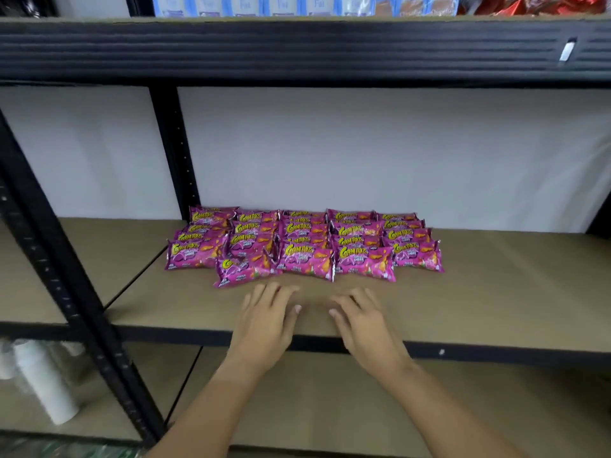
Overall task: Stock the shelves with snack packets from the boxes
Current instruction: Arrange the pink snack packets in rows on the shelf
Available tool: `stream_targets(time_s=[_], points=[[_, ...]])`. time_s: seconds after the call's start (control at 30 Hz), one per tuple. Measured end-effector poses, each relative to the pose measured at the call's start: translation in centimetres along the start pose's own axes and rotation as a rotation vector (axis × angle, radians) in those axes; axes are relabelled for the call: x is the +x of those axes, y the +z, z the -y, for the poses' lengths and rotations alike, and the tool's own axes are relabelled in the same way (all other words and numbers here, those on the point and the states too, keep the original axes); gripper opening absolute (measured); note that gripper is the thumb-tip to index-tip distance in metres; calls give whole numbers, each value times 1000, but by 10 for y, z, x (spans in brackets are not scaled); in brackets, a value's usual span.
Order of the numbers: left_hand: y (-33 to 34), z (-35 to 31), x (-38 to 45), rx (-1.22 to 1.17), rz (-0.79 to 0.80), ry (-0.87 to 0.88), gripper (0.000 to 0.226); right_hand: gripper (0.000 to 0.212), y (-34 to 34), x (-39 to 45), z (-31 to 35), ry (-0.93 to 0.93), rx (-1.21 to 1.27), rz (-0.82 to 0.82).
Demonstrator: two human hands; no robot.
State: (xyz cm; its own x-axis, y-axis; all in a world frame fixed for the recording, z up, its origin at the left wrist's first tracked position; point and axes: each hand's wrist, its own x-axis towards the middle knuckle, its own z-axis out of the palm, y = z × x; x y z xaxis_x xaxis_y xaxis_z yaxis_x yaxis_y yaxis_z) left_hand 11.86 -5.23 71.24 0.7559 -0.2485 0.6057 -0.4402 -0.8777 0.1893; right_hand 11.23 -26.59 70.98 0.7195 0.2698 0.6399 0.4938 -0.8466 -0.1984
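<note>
Both bare forearms reaching forward and up from the near edge. Left hand [264, 320] and right hand [363, 320] palm-down, side by side, slightly apart, fingers [277, 292] loosely spread, gripping nothing.

snack packets [304, 246]: bright magenta-pink, yellow-green lettering, orange snack pictures, silvery crimped ends
shelf [479, 292]: plain tan-brown board, black front edge
shelf frame [49, 259]: black metal, small holes dotted along the uprights
back wall [380, 153]: flat white
cartons [264, 4] on the upper shelf: pale blue and white
bags [535, 3] at upper right: red and orange
roll [43, 381] on the lower left shelf: white
</note>
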Motion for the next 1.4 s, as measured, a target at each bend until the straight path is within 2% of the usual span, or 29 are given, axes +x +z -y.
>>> stream_targets(time_s=[0.13,0.23,0.4,0.6,0.67,0.9,1.07,1.17,1.27,1.4], points=[[-9,-5,-59,-12,-98,92,12,11,-3,-44,39,-76,51,-23],[9,2,-107,-28,-44,89,9,16,23,-83,52,-80,60,41],[81,25,-208,-79,135,-22,7,15,94,-172,56,-17,67,218],[194,55,-358,-66,415,-152,18,33,212,-301,41,36,7,431],[234,66,-410,-113,506,-230,22,28,252,-344,34,61,23,500],[369,89,-550,-134,758,-368,29,38,389,-492,5,434,164,963],[453,97,-607,-129,948,-444,38,52,463,-568,-4,576,67,1164],[494,105,-631,-68,1044,-466,48,50,505,-597,-10,670,19,1241],[525,115,-647,-73,1073,-494,51,44,536,-619,-15,688,-31,1235],[549,123,-657,-71,1080,-498,55,47,557,-635,-18,692,-69,1201]])
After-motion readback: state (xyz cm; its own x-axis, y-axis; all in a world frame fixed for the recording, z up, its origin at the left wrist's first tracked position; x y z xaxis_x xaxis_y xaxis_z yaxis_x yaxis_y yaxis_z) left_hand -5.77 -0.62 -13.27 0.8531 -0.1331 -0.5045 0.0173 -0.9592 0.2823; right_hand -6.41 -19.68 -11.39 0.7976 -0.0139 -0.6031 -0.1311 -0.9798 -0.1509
